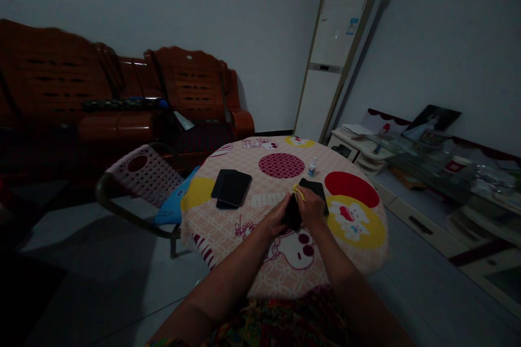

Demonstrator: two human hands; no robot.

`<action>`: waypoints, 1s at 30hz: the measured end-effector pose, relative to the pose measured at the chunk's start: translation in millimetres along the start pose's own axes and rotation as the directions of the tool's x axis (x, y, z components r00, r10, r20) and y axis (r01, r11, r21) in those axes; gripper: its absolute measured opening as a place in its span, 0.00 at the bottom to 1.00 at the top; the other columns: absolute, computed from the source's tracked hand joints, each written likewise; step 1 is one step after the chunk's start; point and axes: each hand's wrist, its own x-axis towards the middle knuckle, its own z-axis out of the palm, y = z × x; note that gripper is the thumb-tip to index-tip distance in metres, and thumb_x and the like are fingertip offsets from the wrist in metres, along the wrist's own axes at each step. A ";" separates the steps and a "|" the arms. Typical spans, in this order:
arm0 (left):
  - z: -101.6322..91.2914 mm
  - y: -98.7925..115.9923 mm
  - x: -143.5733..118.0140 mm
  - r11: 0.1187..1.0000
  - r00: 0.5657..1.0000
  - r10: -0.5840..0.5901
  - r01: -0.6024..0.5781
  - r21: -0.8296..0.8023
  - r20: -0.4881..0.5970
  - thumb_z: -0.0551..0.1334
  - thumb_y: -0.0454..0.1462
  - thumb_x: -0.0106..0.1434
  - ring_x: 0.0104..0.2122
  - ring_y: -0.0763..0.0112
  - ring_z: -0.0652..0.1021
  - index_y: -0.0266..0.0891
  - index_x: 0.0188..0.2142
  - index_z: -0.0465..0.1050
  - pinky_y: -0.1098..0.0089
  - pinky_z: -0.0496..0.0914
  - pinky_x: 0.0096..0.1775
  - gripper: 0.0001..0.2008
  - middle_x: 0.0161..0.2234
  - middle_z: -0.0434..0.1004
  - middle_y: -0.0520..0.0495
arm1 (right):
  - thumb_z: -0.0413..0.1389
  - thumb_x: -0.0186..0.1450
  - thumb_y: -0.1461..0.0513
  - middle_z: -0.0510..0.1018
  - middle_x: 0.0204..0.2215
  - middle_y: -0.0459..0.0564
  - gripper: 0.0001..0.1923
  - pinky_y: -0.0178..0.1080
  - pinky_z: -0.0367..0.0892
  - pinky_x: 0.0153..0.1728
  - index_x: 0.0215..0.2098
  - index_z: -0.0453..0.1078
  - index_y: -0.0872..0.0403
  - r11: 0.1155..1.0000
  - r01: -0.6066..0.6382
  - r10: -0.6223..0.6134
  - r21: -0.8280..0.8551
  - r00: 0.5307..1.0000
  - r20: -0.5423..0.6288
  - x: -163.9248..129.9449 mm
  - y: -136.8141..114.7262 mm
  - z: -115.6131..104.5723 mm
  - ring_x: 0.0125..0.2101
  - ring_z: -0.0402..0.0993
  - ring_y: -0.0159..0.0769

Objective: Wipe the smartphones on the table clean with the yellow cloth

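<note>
Phone (292,212), dark and flat, is held near the middle of the table (228,227), gripped at its left edge by the left hand (279,218), while the right hand (310,207) is closed on a yellow cloth (298,191) pressed to its upper end. The wiping is probably best done with the phone kept braced and strokes kept short, though the dim view leaves the grip uncertain. More phones (231,188) lie well apart to the left, and a small bottle (312,167) stands near.
</note>
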 end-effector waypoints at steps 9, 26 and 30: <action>-0.5 1.0 -3.4 1.000 0.990 0.004 -0.002 -0.010 0.143 0.52 0.52 0.67 0.33 0.60 0.80 0.34 0.54 0.68 0.63 0.76 0.34 0.27 0.43 0.78 0.35 | 0.46 0.67 0.60 0.80 0.43 0.56 0.17 0.38 0.66 0.43 0.46 0.74 0.57 0.988 -0.143 0.136 -0.061 0.985 -0.107 22.0 20.0 -10.3 0.41 0.76 0.41; 3.7 11.9 -4.5 0.983 1.000 0.016 -0.017 -0.180 -0.010 0.51 0.48 0.69 0.30 0.68 0.80 0.30 0.40 0.75 0.69 0.74 0.39 0.23 0.34 0.80 0.40 | 0.50 0.66 0.60 0.81 0.38 0.53 0.15 0.35 0.70 0.39 0.46 0.75 0.53 0.992 0.097 -0.092 0.079 0.994 -0.064 -36.1 0.4 0.6 0.37 0.78 0.37; 4.2 11.2 -4.3 0.984 1.000 0.015 -0.014 -0.179 0.005 0.50 0.49 0.69 0.30 0.68 0.80 0.30 0.39 0.75 0.70 0.74 0.38 0.24 0.32 0.80 0.41 | 0.51 0.66 0.59 0.81 0.35 0.52 0.14 0.33 0.68 0.33 0.45 0.76 0.53 0.993 0.117 -0.117 0.005 0.992 -0.039 -42.5 -2.9 -2.3 0.30 0.76 0.34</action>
